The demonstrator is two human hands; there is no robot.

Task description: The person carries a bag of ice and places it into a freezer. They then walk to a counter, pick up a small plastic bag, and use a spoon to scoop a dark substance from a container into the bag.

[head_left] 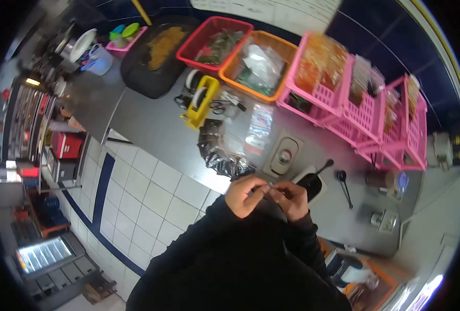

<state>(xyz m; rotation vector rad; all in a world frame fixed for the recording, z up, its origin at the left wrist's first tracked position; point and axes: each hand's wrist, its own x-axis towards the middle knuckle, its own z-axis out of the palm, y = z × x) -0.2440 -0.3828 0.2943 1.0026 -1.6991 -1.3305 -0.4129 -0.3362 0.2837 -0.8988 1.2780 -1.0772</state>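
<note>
My left hand (246, 195) and my right hand (290, 199) meet at the table's front edge, fingertips pinched together. Between them is something small and pale, too small to name. Just beyond my left hand lies crumpled dark plastic (220, 150). A lidded container with a round centre (284, 156) sits past my fingers, and a dark-filled container (311, 184) stands beside my right hand. Clear plastic bags with printing (259, 127) lie farther back, near a yellow tape dispenser (202, 103) and black-handled scissors (218, 107).
Red basket (185, 50), orange basket (227, 78) and pink stacked baskets (338, 110) line the back of the metal table (149, 122). A black tub (131, 70) stands left of them. Two black spoons (346, 193) lie at the right. White floor tiles show at the left.
</note>
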